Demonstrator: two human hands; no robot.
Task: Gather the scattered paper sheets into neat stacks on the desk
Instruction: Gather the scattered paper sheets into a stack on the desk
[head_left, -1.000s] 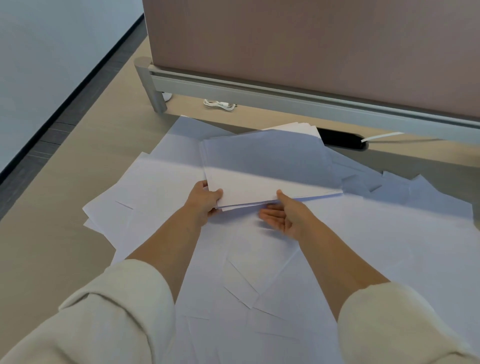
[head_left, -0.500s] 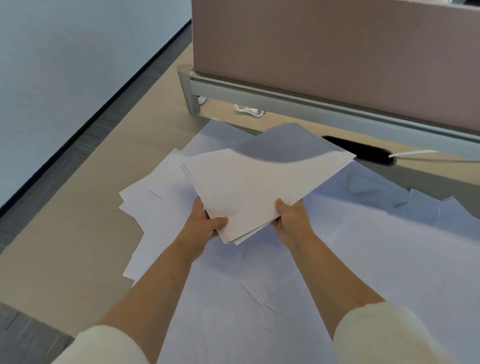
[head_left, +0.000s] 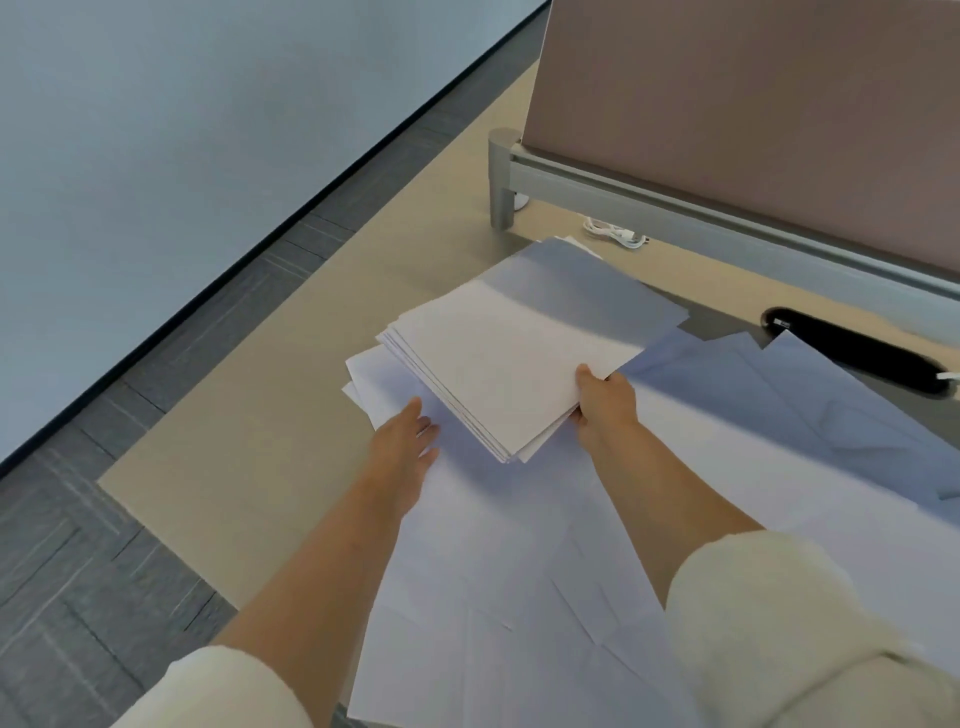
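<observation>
The pale worktop (head_left: 291, 426) runs from the near left to a brown partition panel (head_left: 753, 130) at the far side. Loose paper sheets (head_left: 519, 571) overlap at all angles across its near and right parts. A gathered stack of sheets (head_left: 509, 364) is held tilted above them, at the left end of the spread. Its near-left edge is fanned, with the sheets out of line.

The right hand (head_left: 605, 405) pinches the stack's near-right corner, thumb on top and fingers underneath. The left hand (head_left: 408, 441) is spread flat with straight fingers beside the stack's near-left edge. I cannot tell whether it touches the loose sheets below it. A coiled white cable (head_left: 615, 236) lies under the partition rail.

The likely trouble is the one-cornered hold. With the stack gripped at a single corner, it may sag and its sheets fan further or slip out. A sweep of the left hand could also push the leftmost sheets towards the worktop's edge.
</observation>
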